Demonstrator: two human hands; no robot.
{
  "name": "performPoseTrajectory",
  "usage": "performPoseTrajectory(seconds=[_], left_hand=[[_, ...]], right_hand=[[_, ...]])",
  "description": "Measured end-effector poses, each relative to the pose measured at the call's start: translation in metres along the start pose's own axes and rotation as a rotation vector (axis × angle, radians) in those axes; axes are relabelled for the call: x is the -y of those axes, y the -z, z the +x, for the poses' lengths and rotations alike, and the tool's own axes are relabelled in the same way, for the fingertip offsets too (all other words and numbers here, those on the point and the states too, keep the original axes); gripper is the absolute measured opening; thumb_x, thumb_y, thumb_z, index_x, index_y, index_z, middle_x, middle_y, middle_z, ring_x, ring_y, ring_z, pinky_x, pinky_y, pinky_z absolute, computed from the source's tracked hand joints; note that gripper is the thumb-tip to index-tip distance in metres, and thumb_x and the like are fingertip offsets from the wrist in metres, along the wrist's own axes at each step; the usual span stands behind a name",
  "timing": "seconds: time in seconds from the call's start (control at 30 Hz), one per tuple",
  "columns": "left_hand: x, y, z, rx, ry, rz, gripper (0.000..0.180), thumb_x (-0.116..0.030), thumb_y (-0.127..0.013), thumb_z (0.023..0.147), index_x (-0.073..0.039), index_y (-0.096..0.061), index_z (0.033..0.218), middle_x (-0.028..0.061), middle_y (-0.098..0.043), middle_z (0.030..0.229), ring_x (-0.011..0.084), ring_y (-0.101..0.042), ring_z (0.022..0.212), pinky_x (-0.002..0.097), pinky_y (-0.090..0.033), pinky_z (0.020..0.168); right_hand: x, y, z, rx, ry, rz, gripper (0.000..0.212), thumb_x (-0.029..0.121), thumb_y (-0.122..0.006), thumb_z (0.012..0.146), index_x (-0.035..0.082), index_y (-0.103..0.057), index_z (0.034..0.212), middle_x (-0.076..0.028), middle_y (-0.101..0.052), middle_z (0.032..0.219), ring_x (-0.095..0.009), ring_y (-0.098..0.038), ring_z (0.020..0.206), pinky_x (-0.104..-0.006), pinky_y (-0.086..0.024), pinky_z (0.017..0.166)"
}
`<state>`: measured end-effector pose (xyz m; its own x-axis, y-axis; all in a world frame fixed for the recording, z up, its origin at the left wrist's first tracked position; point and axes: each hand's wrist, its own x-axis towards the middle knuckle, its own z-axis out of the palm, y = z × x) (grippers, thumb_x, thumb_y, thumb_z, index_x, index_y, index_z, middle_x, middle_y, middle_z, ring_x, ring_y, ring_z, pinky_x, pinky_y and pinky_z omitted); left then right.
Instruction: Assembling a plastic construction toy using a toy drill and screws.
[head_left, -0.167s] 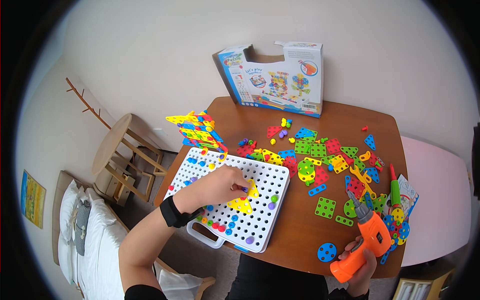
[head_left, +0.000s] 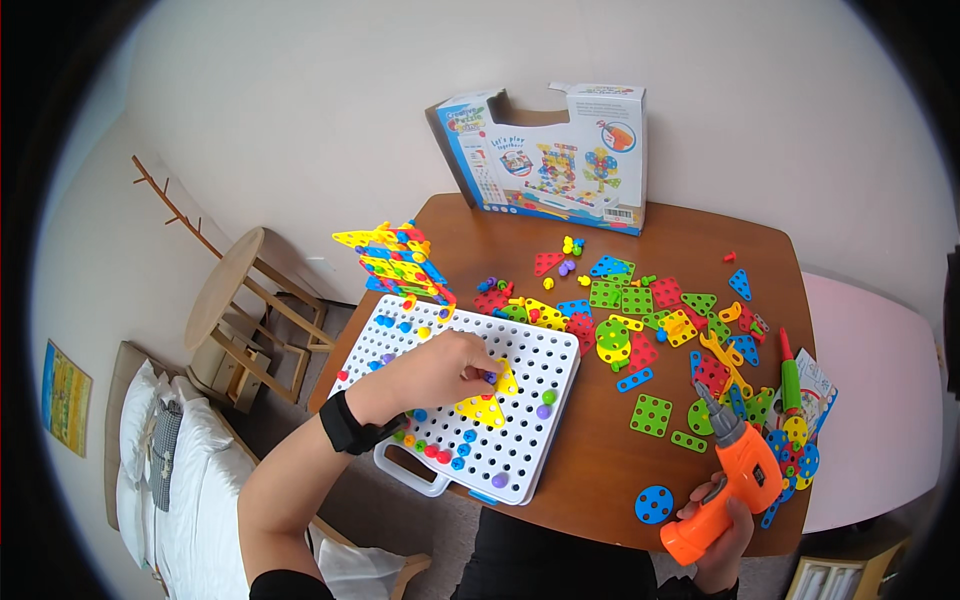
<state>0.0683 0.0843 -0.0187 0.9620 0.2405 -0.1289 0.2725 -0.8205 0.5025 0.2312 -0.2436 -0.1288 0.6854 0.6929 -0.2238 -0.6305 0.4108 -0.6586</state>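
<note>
- Left hand [head_left: 448, 366]: thumb and fingertips closed in a pinch on a purple peg [head_left: 491, 378], over the middle of the white pegboard [head_left: 546, 358]; fingers partly hide the peg, and seating depth cannot be told.
- Yellow triangular plate [head_left: 484, 413] lies flat on the board beneath the pinch; fingertip hold probably suits so small a part.
- Right hand [head_left: 737, 537]: wrapped round the handle of an orange toy drill [head_left: 740, 488], near the table's near-right corner. Nose points toward the far edge, apart from the board; presumably held aside so the left hand has room.
- Lattice panel [head_left: 402, 262] stands at the board's far-left corner.
- Loose plates crowd the table [head_left: 590, 440] right of the board; green square plate [head_left: 651, 415] lies between board and drill, blue disc [head_left: 654, 505] by the near edge.
- Carton [head_left: 560, 175] stands at the far edge.
</note>
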Motion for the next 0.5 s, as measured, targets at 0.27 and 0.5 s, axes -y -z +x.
performPoseTrajectory(seconds=[0.27, 0.5], left_hand=[[-0.0021, 0.0041, 0.0007, 0.020, 0.011, 0.014, 0.024, -0.008, -0.066, 0.072, 0.001, -0.062, 0.095, 0.0126, -0.059, 0.076, 0.0208, -0.060, 0.066, 0.0274, -0.048, 0.060], [-0.0004, 0.0041, 0.0006, -0.003, -0.019, 0.072, 0.025, -0.011, -0.065, 0.073, 0.001, -0.062, 0.095, 0.0129, -0.060, 0.078, 0.0210, -0.060, 0.065, 0.0280, -0.048, 0.061]], right_hand=[[0.0005, -0.0010, 0.0016, 0.013, -0.002, 0.021, 0.041, 0.024, -0.052, 0.073, 0.000, -0.043, 0.105, -0.016, -0.058, 0.081, -0.025, -0.058, 0.065, -0.0367, -0.049, 0.063], [-0.0006, 0.0026, 0.0027, 0.018, -0.003, 0.029, 0.040, 0.024, -0.052, 0.073, 0.001, -0.043, 0.105, -0.016, -0.058, 0.081, -0.025, -0.058, 0.065, -0.0365, -0.049, 0.062]])
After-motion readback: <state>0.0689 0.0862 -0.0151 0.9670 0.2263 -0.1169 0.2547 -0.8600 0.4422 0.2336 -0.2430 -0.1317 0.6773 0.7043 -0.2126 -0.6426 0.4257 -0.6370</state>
